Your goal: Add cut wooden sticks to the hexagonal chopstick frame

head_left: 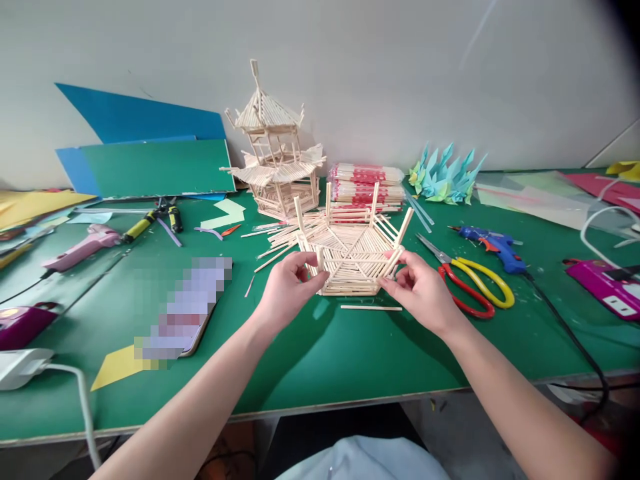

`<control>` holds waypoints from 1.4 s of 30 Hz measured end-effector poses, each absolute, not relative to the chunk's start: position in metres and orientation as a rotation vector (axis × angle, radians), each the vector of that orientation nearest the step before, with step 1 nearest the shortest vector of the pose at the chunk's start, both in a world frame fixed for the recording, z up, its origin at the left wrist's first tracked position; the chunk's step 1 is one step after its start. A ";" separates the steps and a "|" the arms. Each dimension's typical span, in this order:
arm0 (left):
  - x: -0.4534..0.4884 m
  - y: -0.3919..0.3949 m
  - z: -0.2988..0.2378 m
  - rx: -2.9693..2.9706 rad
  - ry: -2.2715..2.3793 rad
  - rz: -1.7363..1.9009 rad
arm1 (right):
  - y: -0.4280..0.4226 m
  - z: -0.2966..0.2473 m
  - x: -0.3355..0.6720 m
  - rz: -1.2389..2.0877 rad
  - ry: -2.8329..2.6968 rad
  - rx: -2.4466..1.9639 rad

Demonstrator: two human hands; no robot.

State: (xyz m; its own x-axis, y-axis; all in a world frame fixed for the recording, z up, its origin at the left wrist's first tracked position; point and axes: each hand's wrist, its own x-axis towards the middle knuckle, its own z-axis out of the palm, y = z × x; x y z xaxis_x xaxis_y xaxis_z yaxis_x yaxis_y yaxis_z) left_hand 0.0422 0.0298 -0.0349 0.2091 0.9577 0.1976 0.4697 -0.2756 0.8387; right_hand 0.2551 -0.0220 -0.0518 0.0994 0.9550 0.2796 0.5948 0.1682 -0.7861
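A hexagonal frame of thin wooden sticks, with upright posts at its corners, is held just above the green table. My left hand is closed on its near left corner. My right hand is closed on its near right corner. One loose stick lies on the table under the frame. Behind it stands a finished two-tier stick pagoda, with loose sticks scattered at its foot.
Yellow-and-red scissors and a blue glue gun lie right of my hands. A pink glue gun, pliers and a phone lie left. Packed chopsticks, paper cranes and coloured sheets line the wall.
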 end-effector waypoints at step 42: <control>0.055 0.022 -0.046 2.050 1.437 1.134 | -0.025 -0.047 0.255 0.142 -1.492 -1.496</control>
State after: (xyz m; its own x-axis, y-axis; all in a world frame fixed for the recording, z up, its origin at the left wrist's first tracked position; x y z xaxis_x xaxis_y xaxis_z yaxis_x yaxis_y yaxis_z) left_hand 0.0549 0.0220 -0.0456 0.1466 0.9083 0.3917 0.5919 -0.3978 0.7010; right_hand 0.2545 -0.0247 -0.0471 0.2388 0.8138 0.5299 0.6988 0.2349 -0.6756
